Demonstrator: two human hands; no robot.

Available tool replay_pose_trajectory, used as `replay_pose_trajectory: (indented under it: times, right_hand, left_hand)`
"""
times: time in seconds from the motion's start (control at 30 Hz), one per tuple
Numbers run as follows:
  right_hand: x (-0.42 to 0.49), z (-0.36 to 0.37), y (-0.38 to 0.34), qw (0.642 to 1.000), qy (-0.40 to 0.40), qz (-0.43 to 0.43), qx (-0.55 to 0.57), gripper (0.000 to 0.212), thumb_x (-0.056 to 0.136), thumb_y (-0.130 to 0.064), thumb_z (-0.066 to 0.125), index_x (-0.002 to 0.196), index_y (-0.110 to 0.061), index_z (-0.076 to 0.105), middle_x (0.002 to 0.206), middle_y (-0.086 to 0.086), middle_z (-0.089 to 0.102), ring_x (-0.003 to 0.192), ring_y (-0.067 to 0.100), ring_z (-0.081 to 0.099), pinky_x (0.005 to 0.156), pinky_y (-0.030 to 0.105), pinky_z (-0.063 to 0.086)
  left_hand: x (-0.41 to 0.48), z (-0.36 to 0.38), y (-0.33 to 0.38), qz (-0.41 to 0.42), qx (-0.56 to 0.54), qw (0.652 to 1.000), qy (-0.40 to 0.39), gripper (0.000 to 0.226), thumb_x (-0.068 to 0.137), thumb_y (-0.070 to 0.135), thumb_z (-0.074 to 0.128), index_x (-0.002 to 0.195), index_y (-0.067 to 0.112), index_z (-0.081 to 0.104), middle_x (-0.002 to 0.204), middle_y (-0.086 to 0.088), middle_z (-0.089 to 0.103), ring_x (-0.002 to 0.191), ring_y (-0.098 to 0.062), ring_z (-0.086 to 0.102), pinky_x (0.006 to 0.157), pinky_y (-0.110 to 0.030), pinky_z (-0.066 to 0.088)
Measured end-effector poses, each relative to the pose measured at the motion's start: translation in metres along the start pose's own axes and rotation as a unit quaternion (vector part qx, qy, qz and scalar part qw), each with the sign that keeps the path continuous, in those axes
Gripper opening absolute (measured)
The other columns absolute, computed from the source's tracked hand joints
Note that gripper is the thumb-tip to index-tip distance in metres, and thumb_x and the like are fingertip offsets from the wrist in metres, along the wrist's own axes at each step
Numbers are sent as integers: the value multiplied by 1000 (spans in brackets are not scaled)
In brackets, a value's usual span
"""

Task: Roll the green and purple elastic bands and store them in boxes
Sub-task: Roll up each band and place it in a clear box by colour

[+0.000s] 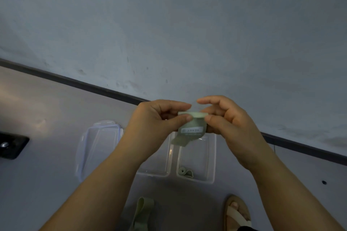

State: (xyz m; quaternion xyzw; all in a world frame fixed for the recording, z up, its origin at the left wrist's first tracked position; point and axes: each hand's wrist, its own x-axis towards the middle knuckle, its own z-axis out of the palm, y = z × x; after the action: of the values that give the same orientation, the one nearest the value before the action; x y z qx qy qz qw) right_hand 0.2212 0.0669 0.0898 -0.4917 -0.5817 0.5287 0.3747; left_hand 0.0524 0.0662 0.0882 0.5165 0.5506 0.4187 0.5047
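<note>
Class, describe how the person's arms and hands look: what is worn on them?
The left hand and right hand are bare: no gloves, rings or watch show. The left forearm and right forearm are bare too, no sleeve in view.

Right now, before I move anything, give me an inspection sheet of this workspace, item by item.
Surface: grey floor; the boxes stand on it.
Job's things: green band, partly rolled, held above the boxes. A rolled band lies in the right box. The left box is partly hidden by an arm. A loose band lies on the floor near the bottom edge. No purple band seen.
Clutter: lid lies left of the boxes; dark object at the left edge, unclear what.
Grippers: left hand and right hand both pinch the green band's rolled end.
Cables: nothing seen.
Surroundings: wall, dark skirting, sandalled foot.
</note>
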Motion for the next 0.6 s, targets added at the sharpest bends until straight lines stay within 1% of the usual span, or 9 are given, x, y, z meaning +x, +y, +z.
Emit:
replay_pose_trajectory:
  times: [0.07,0.1,0.17,0.23,0.27,0.33,0.4,0.47,0.6]
  right_hand:
    - [1,2,-1,1000,5,20,8,12,86,-30,60,97,-28,63,82,-12,70,81,9,68,75,25,57]
    - [1,3,-1,1000,8,23,-1,20,79,-39,58,94,-28,65,84,-12,70,82,8,68,75,25,57]
    - [2,5,-1,999,11,23,-29,30,69,-47,55,88,-27,67,85,-11,70,82,6,67,74,22,56]
    - [3,7,-2,999,12,21,-40,27,70,-44,55,83,-25,67,82,-11,71,78,5,67,70,18,55]
    - [3,7,-2,999,15,23,-37,24,70,-42,56,82,-24,68,81,-10,71,76,5,67,69,17,55]
    - [4,7,-1,999,17,24,-30,19,71,-37,59,80,-23,68,79,-8,72,73,6,68,66,17,55]
    - [5,7,-1,999,24,30,-5,17,69,-34,62,79,-21,69,76,-5,73,71,8,69,65,19,55]
    - [5,7,-1,998,30,41,36,18,65,-32,65,78,-20,69,74,-3,73,70,10,70,64,20,55]
    - [6,4,-1,991,10,78,105,21,61,-27,68,81,-18,71,77,2,74,75,15,70,66,22,56]
  left_hand:
    - [-1,1,0,17,34,999,0,16,75,12,73,86,24,74,80,-5,73,80,-25,68,77,-40,58]
    - [-1,1,0,27,50,998,-3,16,75,13,73,85,25,74,77,4,73,78,-19,68,77,-37,58]
    - [-2,0,0,44,71,997,-5,16,75,15,73,82,30,74,69,19,69,70,-5,65,73,-25,57]
    - [-1,-1,1,53,82,995,-4,17,75,14,73,80,30,73,62,25,64,63,3,60,63,-12,50]
    - [-1,-1,1,53,84,995,-4,16,76,13,73,80,29,73,61,26,63,62,4,58,60,-8,47]
    - [-1,-1,1,47,78,996,-5,15,76,12,73,81,26,73,62,24,65,63,2,60,61,-9,47]
    - [0,-2,0,33,53,998,-10,14,76,11,73,83,23,74,73,12,72,73,-9,67,70,-21,55]
    - [0,-3,-1,14,9,1000,-19,15,76,8,72,83,21,75,79,0,74,77,-19,70,73,-29,58]
    - [1,-3,1,-23,-65,997,-36,18,74,3,70,76,20,75,77,-5,74,75,-19,71,71,-28,58]
